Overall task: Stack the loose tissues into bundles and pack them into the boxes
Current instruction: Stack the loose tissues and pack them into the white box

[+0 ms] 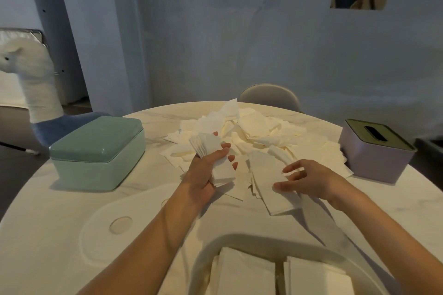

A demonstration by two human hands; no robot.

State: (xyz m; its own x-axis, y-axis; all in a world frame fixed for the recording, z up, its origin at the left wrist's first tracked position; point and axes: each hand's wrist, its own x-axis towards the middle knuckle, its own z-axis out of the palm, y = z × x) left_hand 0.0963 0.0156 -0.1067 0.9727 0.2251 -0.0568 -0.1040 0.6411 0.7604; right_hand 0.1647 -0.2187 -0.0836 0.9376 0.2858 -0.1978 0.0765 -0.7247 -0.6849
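A heap of loose white tissues [254,132] covers the middle of the round table. My left hand [203,175] grips a bundle of tissues [211,151], fanned at its far end, just left of the heap. My right hand [309,179] hovers with fingers spread over a flat tissue [266,170] lying at the heap's near edge, its fingertips touching the paper. An open white box [206,254] at the near edge holds two stacks of tissues [247,273]. A closed green box [98,151] stands to the left, a lilac box [376,151] with a slotted lid to the right.
The white marble table [72,223] has a small round inset [120,224] near its left front. A grey chair back [269,97] rises behind the far edge. A plush animal [36,93] stands on the floor at the left.
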